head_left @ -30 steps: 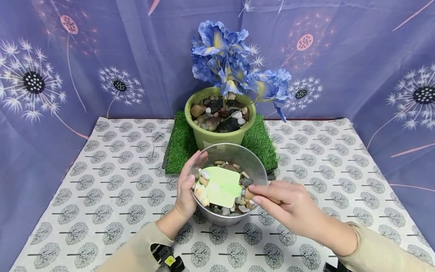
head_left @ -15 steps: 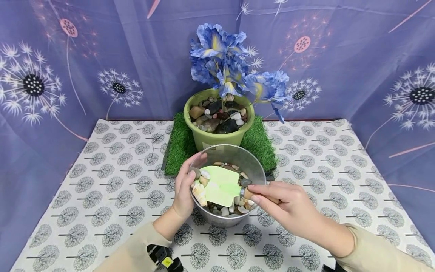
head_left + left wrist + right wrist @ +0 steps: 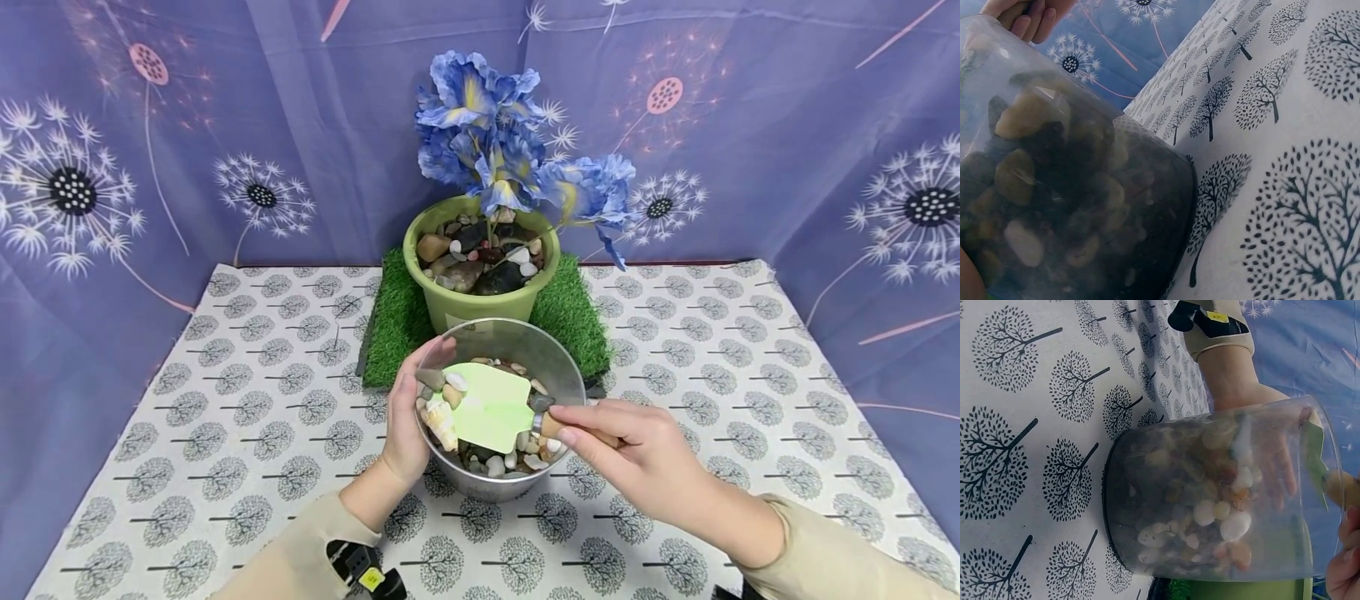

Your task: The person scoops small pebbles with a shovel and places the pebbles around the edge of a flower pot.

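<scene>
A clear round plastic container (image 3: 483, 490) of mixed pebbles stands on the tree-print cloth, in the middle of the head view. My left hand (image 3: 407, 429) grips its left side, with several fingers showing through the wall. A light green hand trowel (image 3: 491, 410) with a wooden handle lies across the opening. My right hand (image 3: 645, 458) pinches that handle between thumb and fingers at the right rim. Several stones and a pale spiral seashell (image 3: 441, 421) sit at the blade's left end by the rim. In the right wrist view, pebbles (image 3: 1235, 526) show through the wall.
Just behind the container stands a green flower pot (image 3: 480, 310) holding stones and blue artificial irises (image 3: 498, 133). Beneath the pot is a square of artificial grass (image 3: 573, 325). The patterned cloth (image 3: 712, 375) spreads to both sides, and purple curtains (image 3: 337, 100) enclose the table.
The seashell and a grey stone at the blade's left end have shifted slightly, and more of the stone shows. My left thumb has drawn back a little from the rim. My right hand barely moves.
</scene>
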The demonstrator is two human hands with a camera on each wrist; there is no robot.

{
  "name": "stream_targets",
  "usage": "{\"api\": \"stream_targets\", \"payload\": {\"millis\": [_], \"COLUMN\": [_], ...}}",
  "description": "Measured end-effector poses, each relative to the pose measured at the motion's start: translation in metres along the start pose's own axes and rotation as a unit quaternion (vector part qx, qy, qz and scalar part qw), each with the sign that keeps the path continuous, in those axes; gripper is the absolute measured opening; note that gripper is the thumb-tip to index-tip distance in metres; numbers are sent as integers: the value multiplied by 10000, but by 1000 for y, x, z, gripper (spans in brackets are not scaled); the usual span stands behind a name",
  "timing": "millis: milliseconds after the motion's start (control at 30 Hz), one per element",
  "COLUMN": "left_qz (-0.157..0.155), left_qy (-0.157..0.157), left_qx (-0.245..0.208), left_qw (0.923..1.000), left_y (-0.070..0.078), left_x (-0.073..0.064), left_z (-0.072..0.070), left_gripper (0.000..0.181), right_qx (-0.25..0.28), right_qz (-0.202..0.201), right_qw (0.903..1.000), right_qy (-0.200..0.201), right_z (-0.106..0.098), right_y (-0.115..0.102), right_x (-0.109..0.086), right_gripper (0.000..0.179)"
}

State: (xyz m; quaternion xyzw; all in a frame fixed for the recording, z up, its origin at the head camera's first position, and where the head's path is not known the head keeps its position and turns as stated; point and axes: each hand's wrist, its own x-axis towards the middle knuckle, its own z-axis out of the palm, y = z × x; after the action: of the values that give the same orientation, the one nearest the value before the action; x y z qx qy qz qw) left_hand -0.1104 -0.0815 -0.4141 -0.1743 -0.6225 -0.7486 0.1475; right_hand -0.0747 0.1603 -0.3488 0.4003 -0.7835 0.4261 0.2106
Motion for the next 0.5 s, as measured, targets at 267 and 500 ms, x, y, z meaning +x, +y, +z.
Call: {"api": "stream_targets", "payload": {"millis": [267,500], "left_qz": [-407,-420], "left_qy": [112,104], "left_qx": [-246,-474], "left_qw": [9988,9979], "left_y": [2,1], "left_x": [-1,1], "left_z": [1,2], "left_gripper": [52,52], "right_qx": [109,57], "right_qz": [-12,-7], "right_qw": [9998,9996], "right_qy": [168,283], "right_z": [-1,-3], "right_y": [3,4], "right_x": [-2,0], "right_gripper": [24,22]}}
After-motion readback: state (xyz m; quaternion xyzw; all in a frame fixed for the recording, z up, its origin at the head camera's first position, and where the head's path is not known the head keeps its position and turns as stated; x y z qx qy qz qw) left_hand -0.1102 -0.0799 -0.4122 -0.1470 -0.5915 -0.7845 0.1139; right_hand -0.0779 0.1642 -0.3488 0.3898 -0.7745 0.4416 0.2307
